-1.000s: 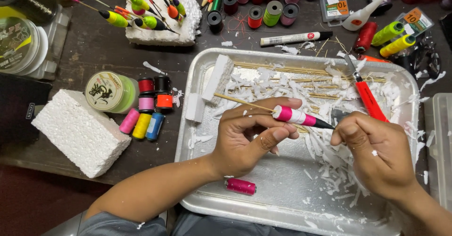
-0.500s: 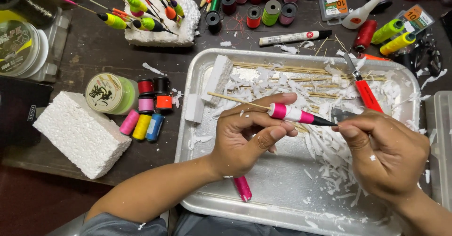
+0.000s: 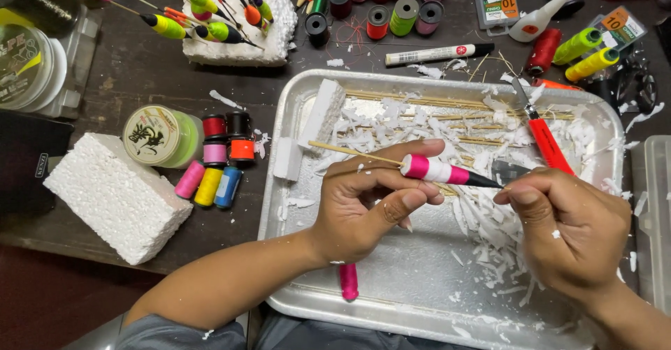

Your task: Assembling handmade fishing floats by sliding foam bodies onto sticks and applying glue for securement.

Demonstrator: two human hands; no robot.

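Your left hand (image 3: 363,203) pinches the pink float (image 3: 435,170) (light, brittle stem); right hand (image 3: 570,228), at 3 o'clock, grips its dark tip.

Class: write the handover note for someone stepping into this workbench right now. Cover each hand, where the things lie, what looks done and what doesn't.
Left hand: pinches the pink-and-white float on its thin stick over the metal tray.
Right hand: fingertips at the float's black tip.
Red-handled knife lies in the tray among white foam shavings; a pink piece lies by the left wrist.
Done: float painted. Whether anything is left cannot be told.
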